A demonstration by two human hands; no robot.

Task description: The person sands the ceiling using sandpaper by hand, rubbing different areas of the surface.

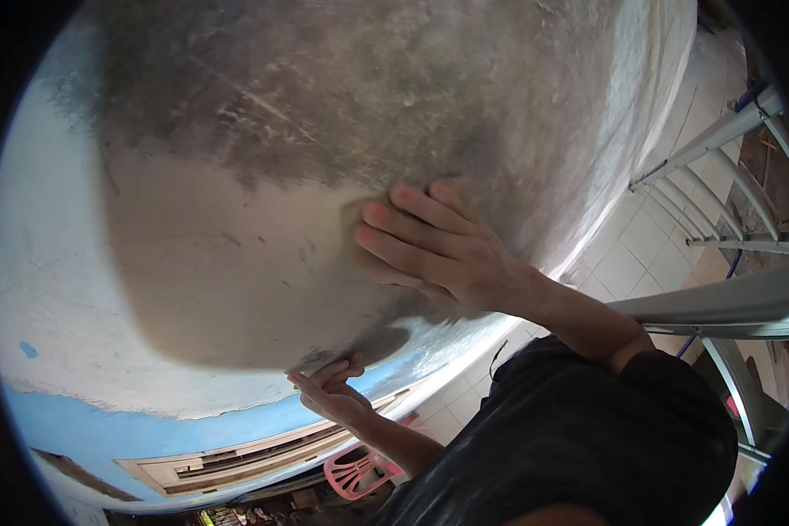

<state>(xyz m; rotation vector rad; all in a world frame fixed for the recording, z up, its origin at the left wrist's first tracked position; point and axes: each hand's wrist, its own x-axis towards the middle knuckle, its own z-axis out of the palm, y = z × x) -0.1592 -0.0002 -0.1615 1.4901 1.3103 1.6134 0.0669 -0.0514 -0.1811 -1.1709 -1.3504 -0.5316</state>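
A large wall (219,254) fills the view, with a smooth tan area below a rough, mottled grey-brown one. My right hand (447,250) presses against it near the middle, fingers stretched out over what looks like a flat tan pad (351,228). Only the pad's edge shows past the fingertips; the rest is under the hand. Lower down, my left hand (335,396) is close to the wall, its fingers bent together around something small and greyish that I cannot make out. Shadows of both arms fall on the wall.
A metal ladder (710,302) stands close on the right, above a tiled floor (622,254). A pink plastic chair (356,473) is at the bottom, beside clutter. Blue paint (149,430) and a framed vent opening (237,465) border the plastered area.
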